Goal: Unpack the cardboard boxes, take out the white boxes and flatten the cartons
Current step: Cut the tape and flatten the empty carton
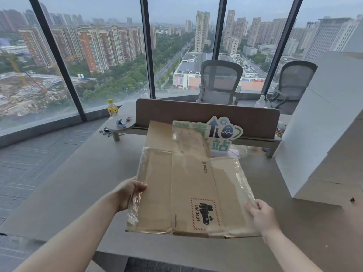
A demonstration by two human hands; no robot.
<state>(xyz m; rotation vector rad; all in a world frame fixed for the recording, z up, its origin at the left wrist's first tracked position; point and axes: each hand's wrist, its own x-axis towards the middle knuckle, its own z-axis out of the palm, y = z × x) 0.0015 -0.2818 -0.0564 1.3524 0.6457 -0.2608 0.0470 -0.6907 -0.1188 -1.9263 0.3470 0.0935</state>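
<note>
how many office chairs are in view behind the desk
2. One grey mesh chair stands behind the desk divider, near the middle window post. The second chair is to its right, partly cut off by the stacked white boxes, which could hide more.

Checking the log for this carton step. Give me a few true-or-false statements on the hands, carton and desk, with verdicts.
1. Both hands hold the flattened carton. True: left hand on its left edge, right hand at its right corner.
2. The carton stands as an open box. False: it is folded flat.
3. A stack of white boxes stands on the desk's right side. True.
4. The yellow bottle is right of the carton. False: it is far left, near the window.
5. The carton bears a UN 3481 label. True.
</note>
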